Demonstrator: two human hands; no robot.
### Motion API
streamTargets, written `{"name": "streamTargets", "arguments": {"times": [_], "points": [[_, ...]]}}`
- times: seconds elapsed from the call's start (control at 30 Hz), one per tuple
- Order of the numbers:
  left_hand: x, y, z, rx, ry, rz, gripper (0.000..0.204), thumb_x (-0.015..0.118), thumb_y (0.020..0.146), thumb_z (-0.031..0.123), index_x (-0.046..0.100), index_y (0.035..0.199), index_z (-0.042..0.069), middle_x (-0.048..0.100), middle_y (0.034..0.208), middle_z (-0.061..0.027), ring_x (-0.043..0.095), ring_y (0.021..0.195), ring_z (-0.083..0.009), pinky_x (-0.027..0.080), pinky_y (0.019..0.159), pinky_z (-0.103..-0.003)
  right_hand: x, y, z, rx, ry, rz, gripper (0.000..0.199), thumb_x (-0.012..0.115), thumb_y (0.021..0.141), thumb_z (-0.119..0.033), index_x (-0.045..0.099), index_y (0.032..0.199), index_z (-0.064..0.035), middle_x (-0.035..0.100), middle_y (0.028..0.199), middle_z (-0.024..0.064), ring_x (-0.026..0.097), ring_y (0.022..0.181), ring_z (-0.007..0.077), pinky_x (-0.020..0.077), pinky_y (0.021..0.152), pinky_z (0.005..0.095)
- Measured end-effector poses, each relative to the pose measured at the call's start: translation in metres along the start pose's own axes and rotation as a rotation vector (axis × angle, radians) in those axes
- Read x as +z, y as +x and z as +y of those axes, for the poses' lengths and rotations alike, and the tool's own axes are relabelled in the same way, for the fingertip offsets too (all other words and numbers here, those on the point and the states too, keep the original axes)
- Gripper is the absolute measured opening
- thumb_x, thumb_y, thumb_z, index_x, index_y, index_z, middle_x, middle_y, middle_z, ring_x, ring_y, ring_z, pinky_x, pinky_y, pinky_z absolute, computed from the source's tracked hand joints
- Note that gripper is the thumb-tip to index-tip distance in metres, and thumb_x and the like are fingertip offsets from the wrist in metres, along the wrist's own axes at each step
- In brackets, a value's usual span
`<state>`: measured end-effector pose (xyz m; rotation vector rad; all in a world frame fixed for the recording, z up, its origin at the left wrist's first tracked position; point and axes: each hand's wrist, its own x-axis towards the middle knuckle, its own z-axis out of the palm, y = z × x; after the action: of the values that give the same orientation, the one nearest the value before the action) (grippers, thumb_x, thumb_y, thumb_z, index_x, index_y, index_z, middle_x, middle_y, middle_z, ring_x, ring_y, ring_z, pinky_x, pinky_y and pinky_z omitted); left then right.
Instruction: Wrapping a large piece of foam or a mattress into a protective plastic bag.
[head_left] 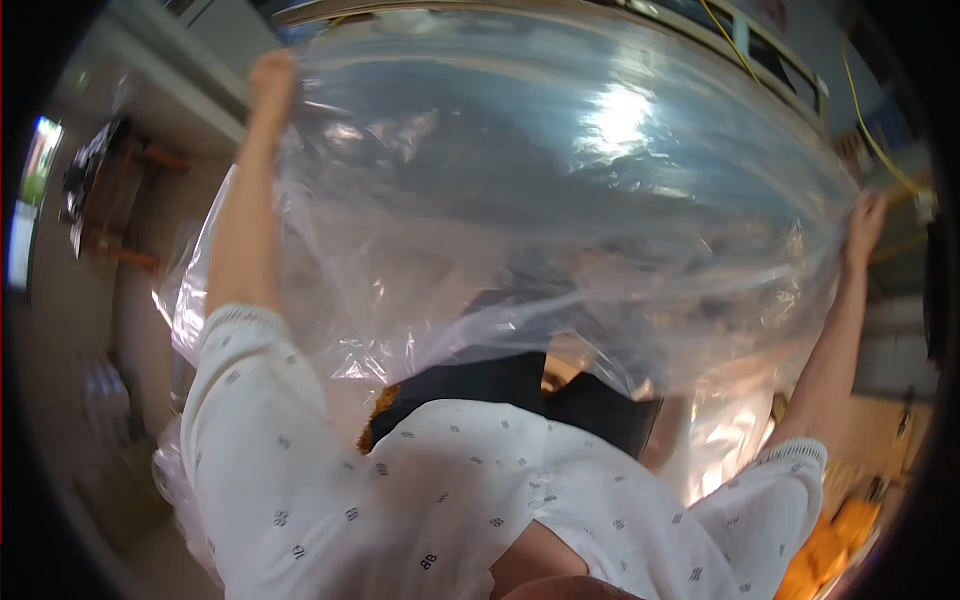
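Observation:
A wide, clear plastic sheet [470, 190] is stretched between my raised arms and fills most of the head view. At its upper left edge, my left hand [272, 85] is closed on the plastic. On the far right, my right hand [866, 220] grips the opposite edge with bent fingers. The sheet is taut and glossy along the top, with a bright reflection right of its middle. Lower down it hangs in loose creases in front of my body and spreads past my left arm. Whether it is a single layer or a bag, I cannot tell.
A framed structure with a pale rail [790, 65] runs behind the sheet. A yellow cord [868, 135] hangs at the upper right. Orange items [835, 545] lie at the lower right. An orange-legged rack [125, 195] stands at the left, near a bright window [28, 215].

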<state>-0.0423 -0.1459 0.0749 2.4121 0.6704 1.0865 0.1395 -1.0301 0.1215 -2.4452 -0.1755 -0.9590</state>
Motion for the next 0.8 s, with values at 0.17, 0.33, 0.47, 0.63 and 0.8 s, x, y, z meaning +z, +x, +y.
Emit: {"name": "streamTargets", "arguments": {"times": [0.17, 0.33, 0.47, 0.63, 0.8], "points": [[0.068, -0.020, 0.013, -0.197, -0.355, 0.051, 0.026, 0.061, 0.078, 0.028, 0.066, 0.091, 0.006, 0.065, 0.078, -0.0044, 0.059, 0.075, -0.0146, 0.045, 0.071, -0.028, 0.084, -0.074, 0.077, 0.284, 0.339, 0.056, 0.025, 0.057, 0.085, -0.020, 0.055, 0.101, -0.0009, 0.058, 0.095, 0.0067, 0.054, 0.087, 0.0159, 0.0417, 0.079, 0.0269], [0.088, -0.005, 0.006, -0.227, -0.428, 0.000, 0.023, 0.064, 0.076, 0.026, 0.067, 0.088, 0.006, 0.064, 0.075, -0.0037, 0.058, 0.070, -0.0129, 0.044, 0.066, -0.027, 0.091, -0.056, 0.081, 0.317, 0.471, -0.006, 0.015, 0.060, 0.084, -0.013, 0.057, 0.094, -0.0017, 0.057, 0.088, 0.0013, 0.051, 0.082, 0.0096, 0.0402, 0.077, 0.0225], [0.096, -0.001, 0.018, -0.197, -0.399, 0.030, 0.024, 0.067, 0.072, 0.024, 0.067, 0.087, 0.006, 0.063, 0.073, -0.0035, 0.057, 0.069, -0.0136, 0.044, 0.066, -0.027, 0.095, -0.050, 0.087, 0.269, 0.377, -0.038, 0.015, 0.060, 0.084, -0.014, 0.058, 0.092, -0.0015, 0.057, 0.086, 0.0009, 0.050, 0.079, 0.0094, 0.0395, 0.075, 0.0221], [0.095, 0.006, 0.005, -0.185, -0.369, 0.061, 0.027, 0.070, 0.066, 0.025, 0.066, 0.080, 0.003, 0.061, 0.078, -0.0059, 0.057, 0.074, -0.0175, 0.044, 0.070, -0.030, 0.100, -0.040, 0.081, 0.285, 0.343, -0.043, 0.021, 0.062, 0.081, -0.018, 0.057, 0.090, 0.0003, 0.055, 0.085, 0.0030, 0.048, 0.076, 0.0126, 0.0390, 0.074, 0.0245], [0.105, 0.007, -0.003, -0.144, -0.154, 0.220, 0.030, 0.068, 0.066, 0.027, 0.062, 0.077, 0.000, 0.060, 0.080, -0.0141, 0.056, 0.078, -0.0237, 0.044, 0.073, -0.032, 0.098, -0.037, 0.089, 0.232, -0.173, 0.172, 0.035, 0.069, 0.070, -0.027, 0.055, 0.078, 0.0045, 0.052, 0.074, 0.0105, 0.050, 0.073, 0.0222, 0.0407, 0.076, 0.0331]]}}
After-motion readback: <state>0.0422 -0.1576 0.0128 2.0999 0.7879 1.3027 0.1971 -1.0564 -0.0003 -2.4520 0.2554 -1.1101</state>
